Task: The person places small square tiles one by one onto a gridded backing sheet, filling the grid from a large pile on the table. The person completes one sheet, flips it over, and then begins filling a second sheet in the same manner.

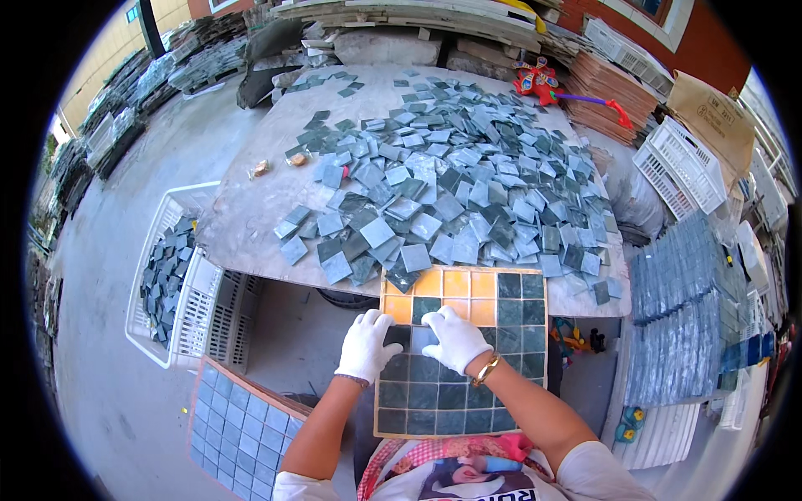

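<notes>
A wood-edged grid tray (pixel 545 359) lies in front of me, its far end at the table's edge. Square dark green stone tiles (pixel 451 397) fill its near rows and right columns. Orange base (pixel 456 284) shows in several cells at the far left and middle. My left hand (pixel 365 344), in a white glove, rests at the tray's left edge with thumb and fingers apart. White-gloved too, my right hand (pixel 458 340) is over the tray's middle, its thumb and index finger spread beside a paler blue-grey tile (pixel 423 338). One loose tile (pixel 402 275) overlaps the tray's far left corner.
Loose tiles (pixel 468 167) are heaped across the table (pixel 251 200). A white crate of tiles (pixel 188 309) stands left, above a filled tile panel (pixel 242 430). Wrapped tile stacks (pixel 681 309) and a white basket (pixel 681 163) are right. A red toy (pixel 537 81) lies at the back.
</notes>
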Demonstrator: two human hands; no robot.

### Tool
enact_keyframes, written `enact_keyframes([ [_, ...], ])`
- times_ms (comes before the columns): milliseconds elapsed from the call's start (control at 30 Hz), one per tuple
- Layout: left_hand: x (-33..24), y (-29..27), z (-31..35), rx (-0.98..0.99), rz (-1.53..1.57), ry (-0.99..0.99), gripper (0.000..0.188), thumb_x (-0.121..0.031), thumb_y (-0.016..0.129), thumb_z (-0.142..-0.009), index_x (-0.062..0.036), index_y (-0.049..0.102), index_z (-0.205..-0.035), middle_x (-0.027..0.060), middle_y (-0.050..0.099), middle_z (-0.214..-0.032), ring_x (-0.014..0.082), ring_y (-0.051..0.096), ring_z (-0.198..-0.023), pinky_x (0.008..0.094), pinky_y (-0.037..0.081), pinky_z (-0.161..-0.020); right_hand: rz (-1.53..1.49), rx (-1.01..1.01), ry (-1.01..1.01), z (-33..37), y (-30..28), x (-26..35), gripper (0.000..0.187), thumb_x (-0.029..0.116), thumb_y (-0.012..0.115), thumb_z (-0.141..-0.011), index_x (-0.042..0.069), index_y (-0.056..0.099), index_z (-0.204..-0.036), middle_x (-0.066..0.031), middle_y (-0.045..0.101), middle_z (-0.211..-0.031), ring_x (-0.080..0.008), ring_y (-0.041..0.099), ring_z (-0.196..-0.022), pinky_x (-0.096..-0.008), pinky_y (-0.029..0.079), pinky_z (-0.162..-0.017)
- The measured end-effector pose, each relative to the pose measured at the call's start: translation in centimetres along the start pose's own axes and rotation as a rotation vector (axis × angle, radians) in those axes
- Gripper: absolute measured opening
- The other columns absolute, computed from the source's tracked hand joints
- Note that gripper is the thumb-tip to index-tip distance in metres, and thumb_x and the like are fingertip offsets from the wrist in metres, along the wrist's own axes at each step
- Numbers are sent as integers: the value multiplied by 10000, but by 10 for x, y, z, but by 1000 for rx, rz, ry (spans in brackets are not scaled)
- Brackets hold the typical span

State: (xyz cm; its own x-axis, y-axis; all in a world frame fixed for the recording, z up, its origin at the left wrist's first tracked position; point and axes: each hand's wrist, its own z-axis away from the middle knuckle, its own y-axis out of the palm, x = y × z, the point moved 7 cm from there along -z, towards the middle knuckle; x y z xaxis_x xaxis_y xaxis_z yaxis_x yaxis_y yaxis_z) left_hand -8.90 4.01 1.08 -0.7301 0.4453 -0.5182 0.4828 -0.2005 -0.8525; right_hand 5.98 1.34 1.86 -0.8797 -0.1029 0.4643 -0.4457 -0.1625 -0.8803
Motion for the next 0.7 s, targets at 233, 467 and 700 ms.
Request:
enact_keyframes([
  [233, 12, -2, 0, -54, 179, 6, 307, -120, 740, -685, -80, 596, -953, 125, 538, -1029, 335, 539, -978, 404, 465, -817, -33, -228, -165, 31, -2, 6, 253, 288, 694, -771, 126, 588, -934, -64, 554, -863, -254, 616, -769, -377, 511, -636],
  [467, 16, -12, 27, -308, 459, -48, 181, -18, 669, -749, -16, 629, -926, 107, 619, -805, 208, 600, -686, 293, 488, -666, 71, -398, -244, 32, -5, 16, 294, 262, 697, -765, 128, 568, -992, -73, 541, -936, -253, 608, -801, -360, 514, -690],
  [700, 81, -10, 53, -362, 1051, -490, 208, -50, 578, -865, 9, 630, -1057, 37, 652, -889, 75, 576, -708, 215, 468, -603, 12, -141, -144, 12, 25, -1, 317, 213, 664, -803, 97, 545, -1072, -117, 545, -971, -307, 614, -826, -404, 519, -680],
])
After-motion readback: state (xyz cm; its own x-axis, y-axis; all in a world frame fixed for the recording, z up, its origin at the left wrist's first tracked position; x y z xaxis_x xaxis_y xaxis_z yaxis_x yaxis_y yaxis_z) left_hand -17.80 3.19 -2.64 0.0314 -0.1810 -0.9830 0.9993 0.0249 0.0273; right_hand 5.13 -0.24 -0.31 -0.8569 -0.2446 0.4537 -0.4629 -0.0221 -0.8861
